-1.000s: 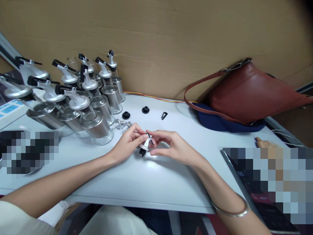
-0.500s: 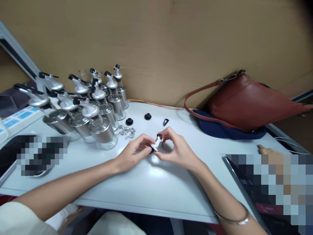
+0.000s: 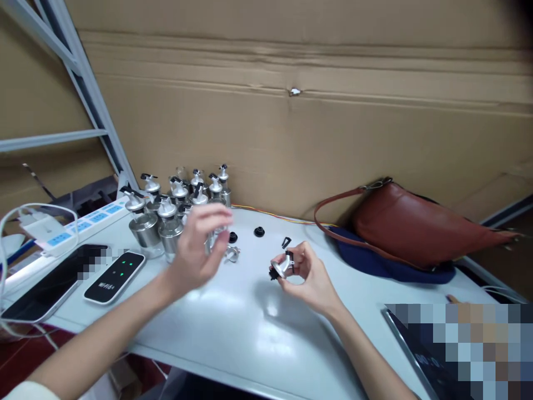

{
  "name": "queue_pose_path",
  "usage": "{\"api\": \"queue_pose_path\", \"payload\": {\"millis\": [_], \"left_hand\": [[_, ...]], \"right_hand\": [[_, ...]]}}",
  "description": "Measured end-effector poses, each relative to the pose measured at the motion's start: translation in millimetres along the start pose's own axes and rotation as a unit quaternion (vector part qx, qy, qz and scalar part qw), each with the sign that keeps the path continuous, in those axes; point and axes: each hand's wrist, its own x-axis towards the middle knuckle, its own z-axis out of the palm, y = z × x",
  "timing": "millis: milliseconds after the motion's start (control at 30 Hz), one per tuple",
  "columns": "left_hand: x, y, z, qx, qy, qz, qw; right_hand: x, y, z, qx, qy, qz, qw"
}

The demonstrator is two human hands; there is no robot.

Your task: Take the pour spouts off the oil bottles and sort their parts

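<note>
Between the thumb and fingers of my right hand point(image 3: 310, 280) is a silver pourer spout point(image 3: 283, 268) with black parts, held above the table. My left hand point(image 3: 202, 244) is raised near the bottles, fingers curved and apart, with nothing visible in it. Several glass bottles with steel sleeves and silver pourer tops stand behind it, such as the bottle point(image 3: 145, 230) at the left; the hand hides some of them. Two black stoppers lie on the table, one stopper point(image 3: 259, 231) farther back. A small black clip point(image 3: 286, 243) and silver spout pieces point(image 3: 233, 254) lie nearby.
A brown bag point(image 3: 416, 225) rests on dark blue cloth point(image 3: 375, 258) at the right, by a partly blurred screen point(image 3: 412, 344). At the left are a power strip point(image 3: 79, 229), a dark tablet-like device point(image 3: 50, 289) and a white-edged Wi-Fi device point(image 3: 115, 278). Cardboard point(image 3: 270, 150) stands behind.
My left hand has let go of the pourer spout and moved left and up towards the bottles, its fingers opening. The right hand keeps the spout. The view has tilted up.
</note>
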Motion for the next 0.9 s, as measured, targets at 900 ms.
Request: {"api": "queue_pose_path", "payload": {"millis": [900], "left_hand": [[140, -219, -13, 0.265, -0.619, -0.339, 0.657]], "right_hand": [[11, 22, -20, 0.015, 0.056, -0.004, 0.998]]}}
